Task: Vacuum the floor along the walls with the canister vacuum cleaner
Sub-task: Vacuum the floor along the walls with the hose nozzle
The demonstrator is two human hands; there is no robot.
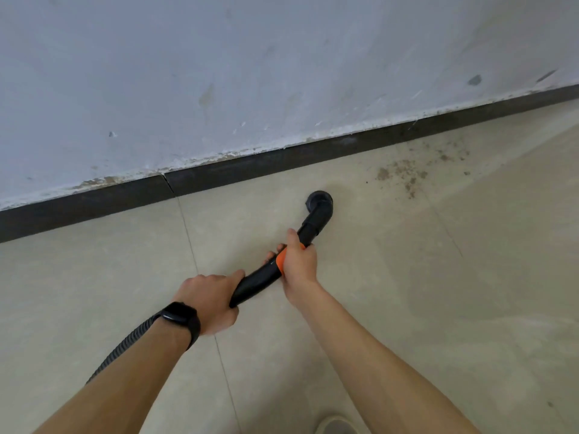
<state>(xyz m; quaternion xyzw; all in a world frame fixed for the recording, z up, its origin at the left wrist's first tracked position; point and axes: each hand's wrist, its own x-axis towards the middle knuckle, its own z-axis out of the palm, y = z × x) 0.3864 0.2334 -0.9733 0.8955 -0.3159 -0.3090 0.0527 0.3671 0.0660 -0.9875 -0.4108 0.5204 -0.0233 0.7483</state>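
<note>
Fingers (273, 254) of the right hand (299, 267) curled round the vacuum wand (260, 281) at its orange collar (279, 260), left hand (208, 303) gripping the rear end, likely for steering; nozzle (319, 202) down at the floor (438, 277) near the skirting (250, 166), just short of the grit (407, 175).

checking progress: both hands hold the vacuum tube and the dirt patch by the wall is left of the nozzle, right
No: the head view shows the dirt patch right of the nozzle, not left. The left hand and right hand do hold the vacuum tube.
</note>
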